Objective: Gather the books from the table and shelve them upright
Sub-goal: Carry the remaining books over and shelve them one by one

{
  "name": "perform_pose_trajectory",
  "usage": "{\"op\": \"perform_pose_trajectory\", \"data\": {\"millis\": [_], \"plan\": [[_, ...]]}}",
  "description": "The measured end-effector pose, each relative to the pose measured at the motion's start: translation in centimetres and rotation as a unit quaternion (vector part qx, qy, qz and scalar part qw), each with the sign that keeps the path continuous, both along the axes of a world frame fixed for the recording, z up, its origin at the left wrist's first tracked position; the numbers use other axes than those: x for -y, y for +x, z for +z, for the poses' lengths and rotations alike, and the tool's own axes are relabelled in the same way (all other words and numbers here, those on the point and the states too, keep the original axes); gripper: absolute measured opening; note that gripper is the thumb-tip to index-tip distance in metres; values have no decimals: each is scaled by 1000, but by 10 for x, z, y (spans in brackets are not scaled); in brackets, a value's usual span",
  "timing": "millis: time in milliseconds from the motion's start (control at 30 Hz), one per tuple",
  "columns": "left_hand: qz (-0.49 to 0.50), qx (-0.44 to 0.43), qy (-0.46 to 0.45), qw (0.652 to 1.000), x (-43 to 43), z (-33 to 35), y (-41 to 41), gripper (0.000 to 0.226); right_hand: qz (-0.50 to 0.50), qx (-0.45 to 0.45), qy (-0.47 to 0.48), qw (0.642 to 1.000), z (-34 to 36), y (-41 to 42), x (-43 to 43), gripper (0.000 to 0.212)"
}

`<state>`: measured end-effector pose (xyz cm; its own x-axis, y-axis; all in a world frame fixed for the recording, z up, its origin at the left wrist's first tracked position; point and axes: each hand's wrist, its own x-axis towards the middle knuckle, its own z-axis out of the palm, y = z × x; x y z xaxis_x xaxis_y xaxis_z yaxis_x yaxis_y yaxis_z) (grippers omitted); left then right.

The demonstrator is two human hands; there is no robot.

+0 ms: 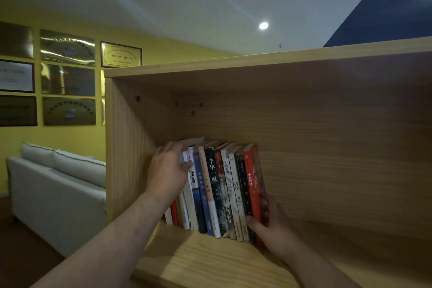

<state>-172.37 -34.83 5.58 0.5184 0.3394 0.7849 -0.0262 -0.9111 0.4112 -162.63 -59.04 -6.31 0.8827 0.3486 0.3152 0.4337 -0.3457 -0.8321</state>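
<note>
Books (215, 189) with white, blue, black and red paper spines stand side by side in the left corner of a pale wooden bookshelf (327, 170). They look close to upright.

The left hand (167, 170) is at the left end of the row. Its fingers curl over the top of a thin white book (190, 170) and its thumb presses on the spine. The right hand (271, 224) is at the other end, low down. It pinches the bright red book (253, 182) between thumb and fingers.

Both hands seem to squeeze the row together, so this looks like the tidy-up step, near the end of the job. The table is not in view, so I cannot tell if more books wait there.

Next, the hands should push the row straight and snug against the side wall. Then they should let go slowly so nothing tips over.
</note>
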Motion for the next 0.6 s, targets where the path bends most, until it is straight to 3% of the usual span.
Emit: {"op": "perform_pose_trajectory", "data": {"millis": [167, 467, 600], "plan": [[-40, 47, -98, 993, 13, 2, 0, 30, 5, -4, -2, 1000, 4, -6, 2, 86], [-51, 66, -141, 987, 8, 3, -13, 46, 10, -18, 5, 1000, 7, -8, 3, 89], [-90, 107, -262, 955, 12, -14, -17, 48, 17, -26, 19, 999, 10, -13, 3, 82]]}}
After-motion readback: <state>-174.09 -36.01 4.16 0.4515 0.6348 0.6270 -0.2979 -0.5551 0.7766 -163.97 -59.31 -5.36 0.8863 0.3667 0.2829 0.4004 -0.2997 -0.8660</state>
